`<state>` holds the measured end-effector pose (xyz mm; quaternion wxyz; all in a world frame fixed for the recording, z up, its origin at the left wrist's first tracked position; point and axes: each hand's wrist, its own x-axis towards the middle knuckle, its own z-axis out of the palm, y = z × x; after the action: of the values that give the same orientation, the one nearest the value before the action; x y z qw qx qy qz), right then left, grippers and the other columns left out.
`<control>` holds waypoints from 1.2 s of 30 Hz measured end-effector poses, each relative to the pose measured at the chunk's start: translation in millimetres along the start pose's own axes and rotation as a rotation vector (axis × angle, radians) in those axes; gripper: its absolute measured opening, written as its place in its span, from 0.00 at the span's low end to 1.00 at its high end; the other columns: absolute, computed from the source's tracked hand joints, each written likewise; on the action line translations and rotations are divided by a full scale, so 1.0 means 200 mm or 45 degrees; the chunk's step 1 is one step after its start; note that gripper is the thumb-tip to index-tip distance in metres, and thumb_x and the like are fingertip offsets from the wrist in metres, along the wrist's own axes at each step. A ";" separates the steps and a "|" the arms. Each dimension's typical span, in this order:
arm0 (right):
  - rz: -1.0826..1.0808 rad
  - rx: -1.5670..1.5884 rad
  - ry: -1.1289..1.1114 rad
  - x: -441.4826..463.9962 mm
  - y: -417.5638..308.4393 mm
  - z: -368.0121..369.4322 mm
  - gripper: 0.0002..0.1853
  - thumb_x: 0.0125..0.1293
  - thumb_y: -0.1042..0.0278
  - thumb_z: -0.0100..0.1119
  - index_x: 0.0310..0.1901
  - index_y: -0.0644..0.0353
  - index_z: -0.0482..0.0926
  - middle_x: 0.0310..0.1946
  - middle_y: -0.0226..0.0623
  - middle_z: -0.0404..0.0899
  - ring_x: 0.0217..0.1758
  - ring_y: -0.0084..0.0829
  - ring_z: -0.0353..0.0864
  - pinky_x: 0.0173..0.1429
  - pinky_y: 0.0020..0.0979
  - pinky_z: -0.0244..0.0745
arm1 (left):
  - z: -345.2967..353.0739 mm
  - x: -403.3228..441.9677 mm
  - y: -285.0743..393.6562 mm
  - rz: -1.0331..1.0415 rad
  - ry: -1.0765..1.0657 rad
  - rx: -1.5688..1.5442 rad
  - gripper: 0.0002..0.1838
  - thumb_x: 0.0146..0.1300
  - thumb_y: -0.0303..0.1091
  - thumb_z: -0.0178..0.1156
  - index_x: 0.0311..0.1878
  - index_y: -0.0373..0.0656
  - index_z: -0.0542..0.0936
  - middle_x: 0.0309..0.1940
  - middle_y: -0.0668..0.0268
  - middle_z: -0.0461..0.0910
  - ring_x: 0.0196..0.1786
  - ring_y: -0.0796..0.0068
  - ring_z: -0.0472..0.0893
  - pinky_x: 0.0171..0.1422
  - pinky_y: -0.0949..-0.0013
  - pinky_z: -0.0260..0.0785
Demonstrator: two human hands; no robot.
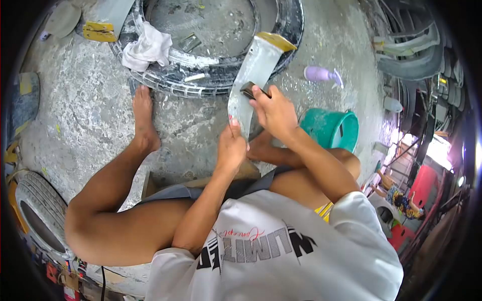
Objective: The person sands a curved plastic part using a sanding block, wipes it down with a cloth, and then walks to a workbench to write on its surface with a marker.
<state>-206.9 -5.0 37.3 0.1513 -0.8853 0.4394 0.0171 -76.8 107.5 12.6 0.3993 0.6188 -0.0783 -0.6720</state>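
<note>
A long grey panel strip (257, 62) with a yellow far end leans over the rim of a tyre (175, 80) lying on the floor. My left hand (232, 148) is closed around the near end of the strip, thumb on top. Above and to the right, my right hand (275, 111) grips a small dark block (248, 90), which sits against the strip's upper face. My fingers hide part of the block. Pale smears mark the strip's surface.
A white cloth (147, 47) and a white stick (195, 77) lie on the tyre. Right of it are a purple spray bottle (321, 74) and a green bucket (329, 129). Another tyre (40, 213) stands at left. Car parts (411, 50) are stacked at right; a person (401, 200) is beyond.
</note>
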 end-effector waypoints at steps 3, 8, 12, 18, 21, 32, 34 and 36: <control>0.029 -0.284 0.195 0.23 0.21 0.02 0.19 0.72 0.60 0.61 0.63 0.46 0.76 0.36 0.52 0.75 0.32 0.55 0.80 0.35 0.52 0.78 | -0.02 -0.03 0.00 -0.075 -0.031 0.068 0.29 0.83 0.52 0.39 0.40 0.36 0.77 0.18 0.66 0.72 0.19 0.74 0.72 0.25 0.67 0.64; -0.009 -0.147 0.355 0.11 0.10 0.07 0.19 0.72 0.64 0.59 0.64 0.42 0.76 0.41 0.51 0.77 0.37 0.55 0.83 0.36 0.52 0.78 | -0.02 -0.03 0.04 -0.176 -0.004 0.029 0.28 0.82 0.57 0.41 0.45 0.41 0.78 0.19 0.71 0.69 0.15 0.81 0.66 0.18 0.72 0.57; 0.074 -0.210 0.091 0.07 0.07 0.05 0.21 0.72 0.61 0.60 0.65 0.41 0.75 0.39 0.50 0.77 0.40 0.54 0.83 0.39 0.53 0.78 | -0.05 0.00 -0.02 -0.085 -0.010 0.097 0.24 0.82 0.54 0.43 0.46 0.41 0.77 0.20 0.69 0.71 0.16 0.81 0.66 0.17 0.73 0.56; 0.097 0.097 0.488 0.21 0.26 -0.21 0.23 0.71 0.58 0.61 0.66 0.44 0.71 0.49 0.48 0.83 0.48 0.54 0.85 0.49 0.51 0.80 | -0.24 -0.20 0.40 -0.198 -0.178 -0.027 0.21 0.82 0.44 0.47 0.67 0.39 0.71 0.22 0.66 0.74 0.16 0.82 0.65 0.17 0.78 0.55; 0.250 0.298 0.267 -0.04 0.15 -0.28 0.34 0.68 0.60 0.66 0.74 0.41 0.64 0.51 0.48 0.84 0.51 0.53 0.85 0.54 0.50 0.79 | -0.34 -0.34 0.55 -0.072 -0.197 0.102 0.27 0.82 0.38 0.48 0.77 0.37 0.61 0.30 0.60 0.79 0.16 0.81 0.66 0.15 0.78 0.54; 0.189 0.223 -0.398 -0.06 0.09 0.05 0.58 0.65 0.73 0.65 0.82 0.23 0.33 0.37 0.44 0.86 0.38 0.47 0.88 0.43 0.47 0.83 | -0.32 -0.62 0.85 0.014 -0.212 0.381 0.34 0.79 0.37 0.52 0.83 0.47 0.53 0.42 0.49 0.84 0.19 0.78 0.75 0.16 0.79 0.61; 0.200 0.146 -0.422 -0.05 0.13 0.04 0.58 0.64 0.74 0.64 0.82 0.20 0.33 0.38 0.43 0.87 0.38 0.45 0.88 0.44 0.46 0.84 | -0.31 -0.60 0.84 0.200 -0.357 0.347 0.32 0.79 0.42 0.53 0.80 0.43 0.59 0.40 0.51 0.83 0.24 0.76 0.77 0.25 0.75 0.64; 0.208 0.217 -0.404 -0.06 0.13 0.01 0.57 0.65 0.72 0.65 0.81 0.19 0.34 0.38 0.43 0.87 0.40 0.44 0.89 0.45 0.46 0.84 | -0.31 -0.55 0.77 0.480 -0.618 0.252 0.31 0.77 0.48 0.55 0.74 0.38 0.66 0.45 0.51 0.81 0.35 0.71 0.80 0.43 0.68 0.70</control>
<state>-234.5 -10.8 30.0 0.2912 -0.8169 0.4802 0.1314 37.9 98.0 175.6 0.4244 0.4510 -0.3495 -0.7031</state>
